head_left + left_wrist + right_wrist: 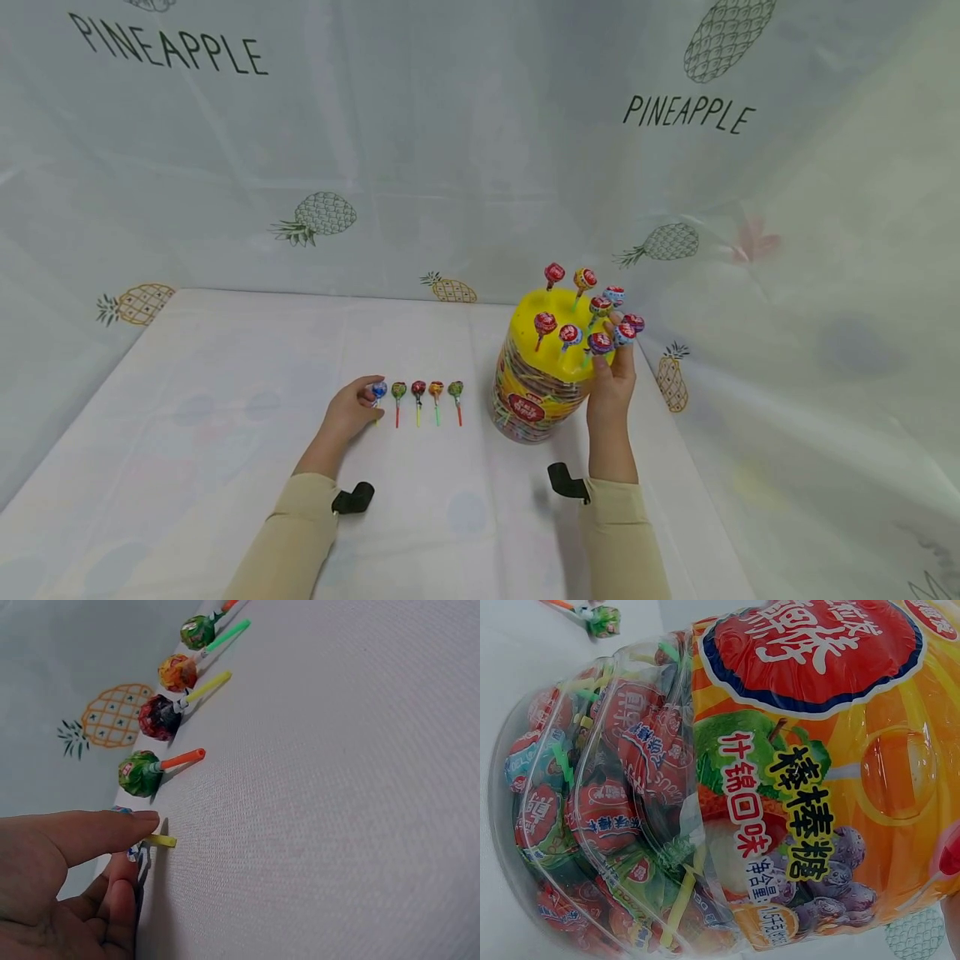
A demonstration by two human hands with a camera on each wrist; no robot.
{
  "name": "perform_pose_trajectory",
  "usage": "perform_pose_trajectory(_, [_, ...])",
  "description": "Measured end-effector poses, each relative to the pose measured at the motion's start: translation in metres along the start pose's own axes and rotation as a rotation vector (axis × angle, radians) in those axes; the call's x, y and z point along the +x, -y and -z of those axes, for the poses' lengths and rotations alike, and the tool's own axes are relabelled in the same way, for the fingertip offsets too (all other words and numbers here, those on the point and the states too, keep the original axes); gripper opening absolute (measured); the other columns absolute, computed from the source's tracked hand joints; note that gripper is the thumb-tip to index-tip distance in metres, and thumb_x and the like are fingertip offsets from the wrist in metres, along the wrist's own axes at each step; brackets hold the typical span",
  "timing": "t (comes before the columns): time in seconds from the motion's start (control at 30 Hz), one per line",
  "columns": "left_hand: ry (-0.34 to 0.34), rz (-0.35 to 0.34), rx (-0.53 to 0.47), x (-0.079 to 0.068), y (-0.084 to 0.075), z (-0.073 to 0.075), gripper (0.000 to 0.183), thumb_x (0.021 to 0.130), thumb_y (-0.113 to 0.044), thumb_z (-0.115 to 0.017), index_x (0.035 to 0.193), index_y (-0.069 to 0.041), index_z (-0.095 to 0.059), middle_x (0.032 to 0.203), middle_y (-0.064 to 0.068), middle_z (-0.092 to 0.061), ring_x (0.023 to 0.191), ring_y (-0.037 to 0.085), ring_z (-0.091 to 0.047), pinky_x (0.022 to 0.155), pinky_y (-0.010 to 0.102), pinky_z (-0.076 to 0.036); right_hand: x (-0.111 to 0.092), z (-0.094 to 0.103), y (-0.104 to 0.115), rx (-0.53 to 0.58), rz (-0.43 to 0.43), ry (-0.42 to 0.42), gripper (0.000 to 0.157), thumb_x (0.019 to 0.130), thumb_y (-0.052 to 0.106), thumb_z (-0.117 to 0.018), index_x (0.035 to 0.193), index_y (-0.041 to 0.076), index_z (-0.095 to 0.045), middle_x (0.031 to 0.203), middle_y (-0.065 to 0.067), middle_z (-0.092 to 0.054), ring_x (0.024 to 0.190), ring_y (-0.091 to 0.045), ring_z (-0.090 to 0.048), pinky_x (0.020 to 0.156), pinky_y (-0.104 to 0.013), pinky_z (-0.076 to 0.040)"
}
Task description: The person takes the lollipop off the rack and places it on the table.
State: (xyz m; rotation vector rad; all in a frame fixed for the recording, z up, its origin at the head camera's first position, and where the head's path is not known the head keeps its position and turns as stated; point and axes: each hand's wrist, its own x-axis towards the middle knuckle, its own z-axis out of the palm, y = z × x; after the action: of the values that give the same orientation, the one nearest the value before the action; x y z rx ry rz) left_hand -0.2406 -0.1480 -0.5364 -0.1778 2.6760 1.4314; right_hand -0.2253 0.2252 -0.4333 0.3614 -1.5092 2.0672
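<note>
My left hand (351,411) pinches a blue-wrapped lollipop (379,389) at the left end of a row on the table. In the left wrist view its yellow stick (163,841) sticks out past the thumb. Beside it lie a green lollipop (139,773) with an orange stick, a dark red lollipop (160,718) and others. At the right edge of a lollipop jar (536,400), my right hand (611,387) is among lollipops on the yellow lid (528,321). A purple lollipop (600,343) and a blue-red lollipop (625,333) hide part of its fingers; its exact hold is unclear.
Several lollipops stand upright in the lid, such as a red lollipop (554,275) at the back. The clear jar is full of wrapped lollipops (607,814). A white cloth (247,358) covers the table, with a pineapple-print curtain (480,150) behind.
</note>
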Motion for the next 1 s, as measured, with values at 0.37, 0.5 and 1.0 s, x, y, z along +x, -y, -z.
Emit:
perform_pose_trajectory(0.37, [-0.015,0.016,-0.031,-0.009,-0.003,0.003,0.063,0.079,0.000,-0.075,0.137,-0.006,-0.052,0.103,0.013,-0.055,0.091,0.026,-0.053,0.077,0.039,-0.045,-0.002,0.001,0.002,-0.022,0.003,0.003,0.051,0.096,0.026,-0.063,0.144,0.014,-0.048,0.150,-0.010,-0.038,0.134,-0.028,-0.039,0.104,-0.029,-0.039])
perform_pose_trajectory(0.5, [0.000,-0.038,-0.068,-0.016,-0.020,0.010,0.065,0.083,-0.005,-0.075,0.142,-0.011,-0.049,0.120,0.018,-0.055,0.108,0.033,-0.053,0.085,0.047,-0.047,-0.001,0.002,0.002,-0.012,0.003,0.004,0.051,0.096,0.026,-0.063,0.143,0.014,-0.048,0.150,-0.009,-0.038,0.134,-0.028,-0.039,0.104,-0.029,-0.040])
perform_pose_trajectory(1.0, [0.111,-0.474,-0.124,-0.037,-0.138,0.016,0.060,0.085,-0.008,-0.076,0.139,-0.017,-0.053,0.129,0.009,-0.055,0.118,0.030,-0.051,0.100,0.051,-0.039,-0.001,0.000,0.002,-0.007,-0.018,0.003,0.048,0.099,0.020,-0.059,0.145,0.014,-0.046,0.149,-0.010,-0.039,0.135,-0.027,-0.038,0.105,-0.028,-0.039])
